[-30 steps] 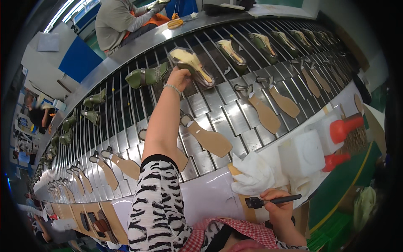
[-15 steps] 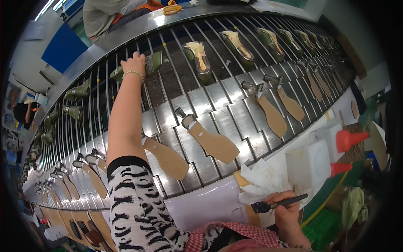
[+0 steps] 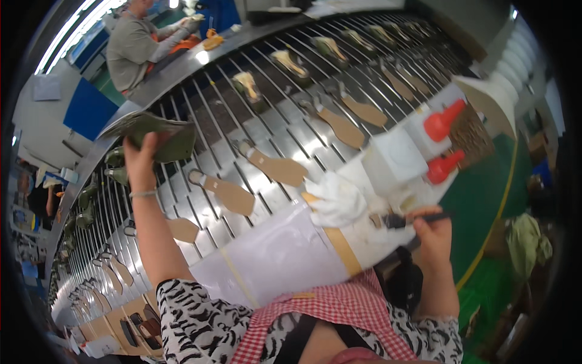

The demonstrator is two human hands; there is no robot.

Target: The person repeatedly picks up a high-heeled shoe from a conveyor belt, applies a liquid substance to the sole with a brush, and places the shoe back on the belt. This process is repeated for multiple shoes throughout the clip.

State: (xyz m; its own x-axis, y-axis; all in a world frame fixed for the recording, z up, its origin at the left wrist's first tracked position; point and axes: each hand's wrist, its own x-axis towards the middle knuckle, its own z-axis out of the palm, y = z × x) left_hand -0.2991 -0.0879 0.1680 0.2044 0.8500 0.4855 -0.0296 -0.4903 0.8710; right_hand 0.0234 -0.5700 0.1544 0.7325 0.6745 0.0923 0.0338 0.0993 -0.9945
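My left hand, with a bead bracelet at the wrist, is closed on an olive-green shoe upper, lifted above the conveyor's rods. The upper is smeared by motion, and my fingers lie partly behind it. In my right hand is a dark-handled brush, held level over the white work surface. Beside its tip lies a crumpled white cloth. Tan shoe soles with dark heels lie spaced along the near metal slats. Farther back, green shoes lie with cream undersides up.
Two whitish plastic bottles with red nozzles stand right of the cloth. A pale sheet covers the near bench. Across the conveyor sits a person in grey. More green shoes line the far left.
My left hand has picked the green shoe up off the rods and brought it left and nearer. The brush in my right hand has moved up beside the cloth. The view has shifted.
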